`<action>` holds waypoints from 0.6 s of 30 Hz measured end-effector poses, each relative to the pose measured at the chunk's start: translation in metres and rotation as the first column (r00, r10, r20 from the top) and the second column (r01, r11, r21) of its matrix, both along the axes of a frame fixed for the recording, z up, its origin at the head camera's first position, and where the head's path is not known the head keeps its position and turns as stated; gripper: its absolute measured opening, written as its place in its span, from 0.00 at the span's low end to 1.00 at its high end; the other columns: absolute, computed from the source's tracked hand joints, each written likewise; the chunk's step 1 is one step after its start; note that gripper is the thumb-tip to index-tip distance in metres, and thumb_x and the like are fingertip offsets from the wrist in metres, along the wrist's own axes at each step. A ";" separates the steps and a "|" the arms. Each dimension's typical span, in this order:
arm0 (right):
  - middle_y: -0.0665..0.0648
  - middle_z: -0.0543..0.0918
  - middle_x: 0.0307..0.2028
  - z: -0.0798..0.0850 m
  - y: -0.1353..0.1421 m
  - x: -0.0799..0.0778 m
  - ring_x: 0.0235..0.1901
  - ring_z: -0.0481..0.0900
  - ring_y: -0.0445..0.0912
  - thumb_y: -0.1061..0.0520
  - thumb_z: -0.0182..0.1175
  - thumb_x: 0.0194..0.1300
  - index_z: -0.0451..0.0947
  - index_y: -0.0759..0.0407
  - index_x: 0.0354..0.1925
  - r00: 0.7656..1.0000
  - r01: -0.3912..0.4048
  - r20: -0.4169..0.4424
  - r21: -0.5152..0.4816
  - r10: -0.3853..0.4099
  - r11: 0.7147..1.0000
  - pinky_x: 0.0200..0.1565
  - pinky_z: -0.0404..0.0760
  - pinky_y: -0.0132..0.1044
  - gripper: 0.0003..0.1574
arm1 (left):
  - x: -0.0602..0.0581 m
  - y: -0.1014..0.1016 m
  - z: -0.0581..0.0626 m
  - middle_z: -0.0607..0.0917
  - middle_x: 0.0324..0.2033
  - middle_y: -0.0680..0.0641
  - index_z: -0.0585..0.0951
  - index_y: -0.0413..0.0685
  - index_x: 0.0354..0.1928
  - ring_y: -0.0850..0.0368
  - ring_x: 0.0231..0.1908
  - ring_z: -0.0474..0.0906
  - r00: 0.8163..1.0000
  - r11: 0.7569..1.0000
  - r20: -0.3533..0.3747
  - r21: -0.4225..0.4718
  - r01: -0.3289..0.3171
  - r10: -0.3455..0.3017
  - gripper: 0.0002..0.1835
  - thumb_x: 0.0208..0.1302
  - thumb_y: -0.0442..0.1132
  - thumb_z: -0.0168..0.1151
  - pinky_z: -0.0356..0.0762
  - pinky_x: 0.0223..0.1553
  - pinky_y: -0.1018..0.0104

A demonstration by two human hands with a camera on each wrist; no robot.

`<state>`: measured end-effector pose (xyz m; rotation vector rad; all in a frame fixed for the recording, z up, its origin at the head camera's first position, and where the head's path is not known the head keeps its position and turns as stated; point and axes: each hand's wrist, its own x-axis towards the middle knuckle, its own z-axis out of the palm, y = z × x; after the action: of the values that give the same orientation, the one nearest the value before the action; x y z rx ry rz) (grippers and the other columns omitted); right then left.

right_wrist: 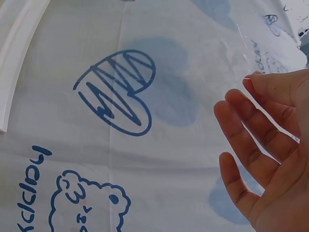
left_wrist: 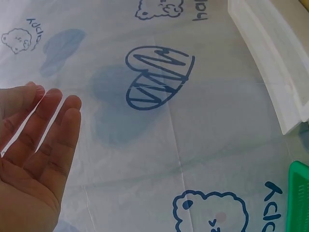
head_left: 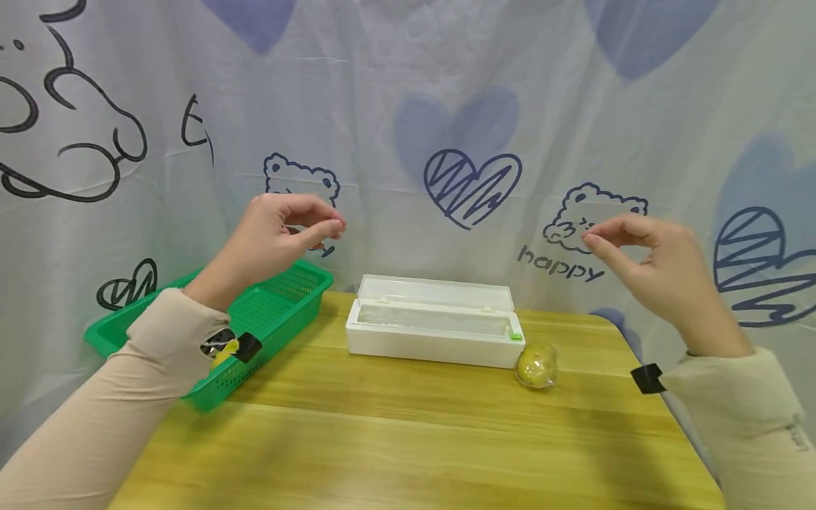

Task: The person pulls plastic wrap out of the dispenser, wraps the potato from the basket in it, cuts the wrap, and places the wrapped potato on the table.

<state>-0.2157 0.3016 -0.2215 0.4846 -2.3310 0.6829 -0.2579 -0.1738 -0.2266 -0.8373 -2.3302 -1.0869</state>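
A sheet of clear cling film (right_wrist: pixel 244 46) is stretched between my raised hands, so transparent that mainly glints along its edge show. Thumb and index finger of my left hand (head_left: pixel 287 230) pinch one side of it. My right hand (head_left: pixel 663 273) pinches the other side, its remaining fingers loosely bent in the right wrist view. Below and between the hands, a white cling film dispenser box (head_left: pixel 433 348) stands on the table with its clear lid raised. A green slider (head_left: pixel 516 336) sits at the box's right end.
Right of the box lies a round yellow fruit (head_left: pixel 537 365) wrapped in clear film. A green plastic basket (head_left: pixel 306 297) stands at the left under my left forearm, with something yellow (head_left: pixel 224 352) partly hidden in it. A patterned curtain (head_left: pixel 376 142) hangs behind the wooden table (head_left: pixel 408 439).
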 end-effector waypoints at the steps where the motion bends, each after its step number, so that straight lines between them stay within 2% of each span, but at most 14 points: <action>1: 0.44 0.90 0.42 -0.003 0.000 0.005 0.42 0.77 0.19 0.55 0.70 0.74 0.90 0.54 0.44 1.000 -0.011 -0.011 0.002 0.011 1.000 0.48 0.70 0.23 0.05 | 0.004 -0.001 -0.003 0.94 0.40 0.46 0.91 0.49 0.45 0.68 0.35 0.89 1.000 1.000 -0.006 0.001 0.016 -0.016 0.06 0.76 0.40 0.68 0.88 0.39 0.71; 3: 0.43 0.90 0.41 -0.009 0.000 0.016 0.44 0.77 0.19 0.58 0.70 0.73 0.90 0.54 0.43 0.999 -0.036 -0.040 0.013 0.036 0.999 0.49 0.70 0.19 0.03 | 0.013 -0.003 -0.009 0.94 0.40 0.46 0.91 0.48 0.45 0.68 0.36 0.89 0.999 0.999 -0.014 0.002 0.046 -0.046 0.05 0.76 0.38 0.68 0.88 0.40 0.72; 6: 0.48 0.91 0.40 -0.018 0.002 0.030 0.44 0.77 0.19 0.64 0.71 0.70 0.90 0.54 0.42 0.992 -0.081 -0.094 0.048 0.086 0.996 0.51 0.70 0.14 0.06 | 0.027 -0.005 -0.018 0.94 0.39 0.47 0.91 0.48 0.44 0.69 0.37 0.88 0.995 0.996 -0.036 -0.004 0.093 -0.093 0.05 0.75 0.34 0.68 0.88 0.40 0.74; 9: 0.43 0.91 0.40 -0.027 0.005 0.043 0.45 0.78 0.18 0.68 0.73 0.65 0.90 0.53 0.41 0.982 -0.126 -0.131 0.084 0.136 0.988 0.55 0.70 0.12 0.11 | 0.041 -0.009 -0.029 0.94 0.38 0.51 0.91 0.51 0.43 0.69 0.37 0.88 0.991 0.992 -0.049 -0.014 0.123 -0.123 0.07 0.73 0.31 0.68 0.88 0.39 0.74; 13: 0.40 0.90 0.41 -0.044 0.008 0.061 0.47 0.79 0.18 0.70 0.75 0.61 0.90 0.49 0.41 0.977 -0.150 -0.131 0.126 0.166 0.981 0.60 0.69 0.12 0.17 | 0.056 -0.015 -0.048 0.94 0.38 0.55 0.91 0.53 0.42 0.67 0.36 0.87 0.979 0.983 -0.094 -0.030 0.179 -0.181 0.11 0.70 0.27 0.69 0.87 0.37 0.73; 15: 0.42 0.90 0.39 -0.054 0.008 0.069 0.42 0.79 0.20 0.70 0.76 0.59 0.90 0.46 0.41 0.978 -0.154 -0.119 0.139 0.171 0.978 0.54 0.73 0.13 0.20 | 0.063 -0.016 -0.059 0.94 0.37 0.56 0.91 0.54 0.42 0.67 0.35 0.87 0.967 0.976 -0.128 -0.040 0.216 -0.219 0.12 0.68 0.26 0.71 0.85 0.36 0.74; 18: 0.41 0.90 0.36 -0.070 0.006 0.080 0.36 0.80 0.26 0.70 0.78 0.56 0.89 0.43 0.39 0.978 -0.178 -0.085 0.147 0.192 0.973 0.45 0.76 0.16 0.22 | 0.071 -0.017 -0.079 0.94 0.36 0.54 0.91 0.56 0.42 0.68 0.32 0.85 0.945 0.958 -0.162 -0.068 0.278 -0.285 0.13 0.66 0.27 0.72 0.83 0.34 0.76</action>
<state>-0.1356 0.3080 -0.2914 0.7893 -2.2676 0.5696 -0.1873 -0.1908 -0.3061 -1.2600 -2.1437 -1.0314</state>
